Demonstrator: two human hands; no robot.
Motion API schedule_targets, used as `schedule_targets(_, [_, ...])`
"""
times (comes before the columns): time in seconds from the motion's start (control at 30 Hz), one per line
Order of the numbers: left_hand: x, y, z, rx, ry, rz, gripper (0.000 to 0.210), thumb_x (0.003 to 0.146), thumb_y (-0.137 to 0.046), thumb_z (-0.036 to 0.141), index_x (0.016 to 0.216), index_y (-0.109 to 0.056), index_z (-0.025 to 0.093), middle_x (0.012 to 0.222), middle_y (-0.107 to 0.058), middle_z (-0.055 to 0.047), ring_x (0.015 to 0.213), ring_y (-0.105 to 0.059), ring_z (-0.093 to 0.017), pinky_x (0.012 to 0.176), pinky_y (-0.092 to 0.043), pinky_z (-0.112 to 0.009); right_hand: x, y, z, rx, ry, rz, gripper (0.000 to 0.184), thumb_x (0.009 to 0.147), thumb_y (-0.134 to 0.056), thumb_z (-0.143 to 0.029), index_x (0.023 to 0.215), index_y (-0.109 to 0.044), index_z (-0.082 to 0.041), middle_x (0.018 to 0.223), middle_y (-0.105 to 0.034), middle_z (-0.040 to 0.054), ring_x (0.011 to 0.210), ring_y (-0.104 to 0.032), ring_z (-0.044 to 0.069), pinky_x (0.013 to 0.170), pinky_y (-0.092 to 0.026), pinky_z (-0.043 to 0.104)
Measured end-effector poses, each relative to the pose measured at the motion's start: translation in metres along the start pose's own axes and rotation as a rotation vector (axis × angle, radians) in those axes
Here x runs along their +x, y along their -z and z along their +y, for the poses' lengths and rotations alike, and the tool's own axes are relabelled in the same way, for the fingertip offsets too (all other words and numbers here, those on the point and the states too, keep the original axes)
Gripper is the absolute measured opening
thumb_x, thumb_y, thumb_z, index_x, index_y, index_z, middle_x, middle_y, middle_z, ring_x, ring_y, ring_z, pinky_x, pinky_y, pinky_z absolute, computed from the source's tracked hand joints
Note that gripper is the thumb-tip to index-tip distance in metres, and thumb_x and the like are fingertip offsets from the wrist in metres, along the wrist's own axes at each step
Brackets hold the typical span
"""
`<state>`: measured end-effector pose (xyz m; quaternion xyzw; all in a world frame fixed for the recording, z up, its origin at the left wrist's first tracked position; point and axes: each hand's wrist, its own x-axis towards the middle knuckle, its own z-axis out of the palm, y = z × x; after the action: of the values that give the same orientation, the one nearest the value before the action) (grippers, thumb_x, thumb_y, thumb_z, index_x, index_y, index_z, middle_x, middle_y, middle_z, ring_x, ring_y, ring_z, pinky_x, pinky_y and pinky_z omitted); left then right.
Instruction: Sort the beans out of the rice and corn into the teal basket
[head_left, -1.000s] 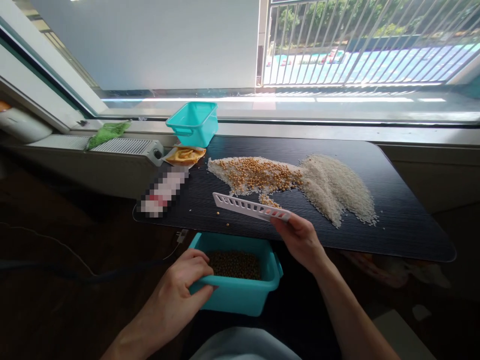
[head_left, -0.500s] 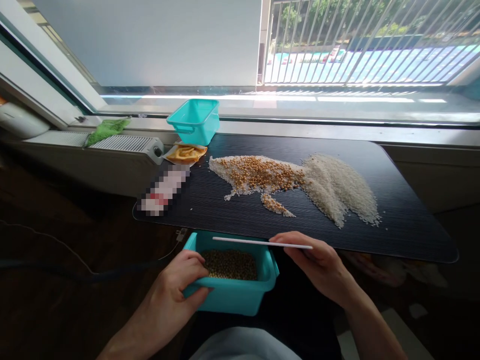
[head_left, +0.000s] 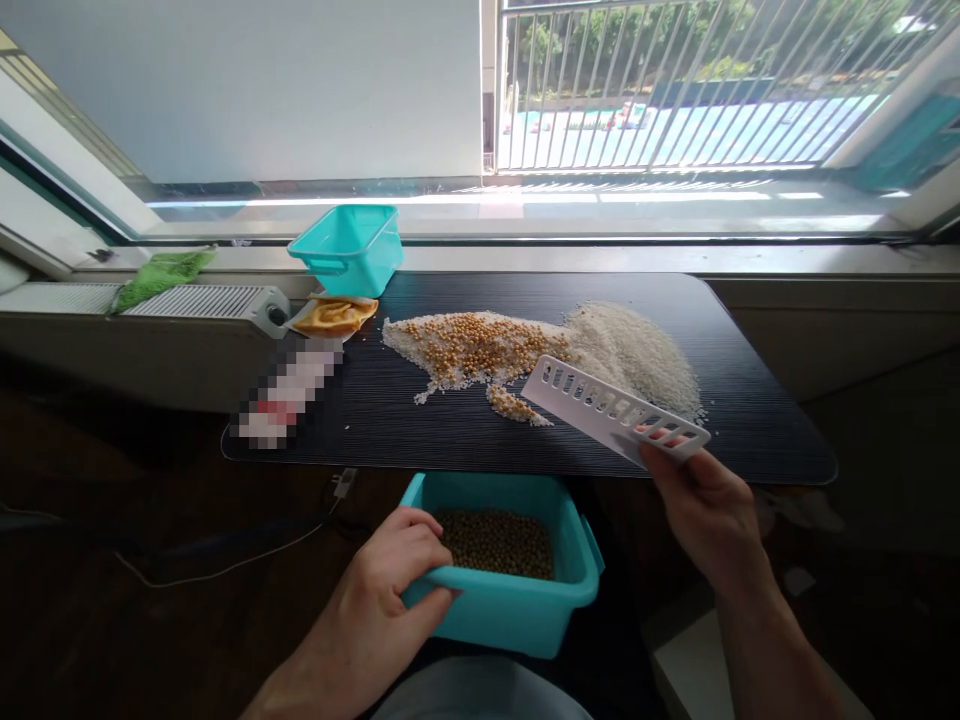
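My left hand (head_left: pixel 397 570) is closed on the near-left rim of a teal plastic bin (head_left: pixel 510 625) in front of my body. Small brownish-green grains or beans (head_left: pixel 495 543) cover its bottom. Between the fingers and thumb of my right hand (head_left: pixel 705 510) is a white slotted plastic strip (head_left: pixel 600 410), tilted, its free end up to the left. It hangs over the front part of the dark table, near a heap of white rice (head_left: pixel 637 345). Left of that heap, yellow-brown beans (head_left: pixel 480 340) lie on more rice, with a small fin-like patch (head_left: pixel 517 405) below them.
On the dark table (head_left: pixel 420 440) a second teal bin (head_left: pixel 360 250) stands at the back left. A yellow-orange folded item (head_left: pixel 335 316) lies by it, near a pixelated object (head_left: pixel 289 395). Left is a radiator (head_left: pixel 202 303) with a green cloth (head_left: pixel 161 278); a cable (head_left: pixel 240 570) hangs below.
My right hand has moved up and right, away from the bin, turning the white strip so its slotted face shows. My left hand stays on the bin's rim. The view has shifted right.
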<state>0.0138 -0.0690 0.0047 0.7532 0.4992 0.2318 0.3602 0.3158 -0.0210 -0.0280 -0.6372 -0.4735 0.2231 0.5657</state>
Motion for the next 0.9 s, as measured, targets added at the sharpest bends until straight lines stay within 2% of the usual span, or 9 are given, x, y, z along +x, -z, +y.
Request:
schedule_targets(0.2, [0.000, -0.001, 0.000, 0.028, -0.019, 0.008, 0.017, 0.079, -0.052, 0.008, 0.073, -0.062, 0.021, 0.075, -0.066, -0.002, 0.099, -0.060, -0.023, 0.083, -0.053, -0.032, 0.000, -0.003, 0.006, 0.086, -0.051, 0.008, 0.030, 0.070, -0.078, -0.050, 0.084, -0.076, -0.023, 0.090, -0.078, 0.0024, 0.089, -0.073, 0.026, 0.091, -0.058, 0.050])
schedule_targets(0.4, [0.001, -0.002, 0.000, 0.030, -0.005, 0.002, 0.017, 0.079, -0.052, 0.009, 0.073, -0.063, 0.021, 0.078, -0.067, -0.003, 0.099, -0.060, -0.024, 0.083, -0.053, -0.034, -0.002, -0.004, 0.001, 0.101, -0.024, -0.054, 0.028, 0.073, -0.076, -0.050, 0.085, -0.077, -0.024, 0.090, -0.078, 0.0020, 0.090, -0.073, 0.025, 0.092, -0.058, 0.049])
schedule_targets(0.63, [0.002, -0.002, 0.000, 0.026, 0.000, 0.008, 0.017, 0.077, -0.053, 0.007, 0.073, -0.064, 0.021, 0.077, -0.066, -0.003, 0.099, -0.060, -0.024, 0.082, -0.053, -0.033, -0.010, 0.003, -0.007, 0.084, -0.022, -0.176, 0.025, 0.076, -0.075, -0.047, 0.087, -0.078, -0.025, 0.090, -0.079, 0.0029, 0.086, -0.074, 0.024, 0.085, -0.062, 0.041])
schedule_targets(0.7, [0.003, -0.002, 0.001, 0.019, 0.000, 0.007, 0.017, 0.078, -0.054, 0.008, 0.073, -0.064, 0.021, 0.078, -0.066, -0.003, 0.099, -0.060, -0.024, 0.081, -0.053, -0.032, -0.011, 0.005, -0.008, 0.066, -0.014, -0.167, 0.024, 0.076, -0.075, -0.046, 0.087, -0.077, -0.025, 0.090, -0.079, 0.0029, 0.088, -0.074, 0.025, 0.087, -0.061, 0.042])
schedule_targets(0.83, [0.004, -0.001, 0.001, 0.009, -0.003, 0.006, 0.017, 0.078, -0.054, 0.008, 0.073, -0.063, 0.020, 0.079, -0.065, -0.003, 0.099, -0.059, -0.024, 0.081, -0.053, -0.032, -0.010, 0.005, -0.006, 0.063, -0.013, -0.064, 0.024, 0.075, -0.076, -0.046, 0.086, -0.076, -0.025, 0.092, -0.079, 0.0028, 0.091, -0.074, 0.025, 0.091, -0.059, 0.046])
schedule_targets(0.9, [0.004, -0.001, 0.001, 0.011, -0.004, 0.007, 0.017, 0.078, -0.053, 0.007, 0.073, -0.063, 0.020, 0.078, -0.065, -0.003, 0.100, -0.059, -0.024, 0.082, -0.053, -0.032, -0.009, 0.004, -0.004, 0.064, -0.013, -0.065, 0.025, 0.075, -0.075, -0.047, 0.086, -0.077, -0.024, 0.091, -0.079, 0.0027, 0.090, -0.074, 0.025, 0.090, -0.059, 0.046])
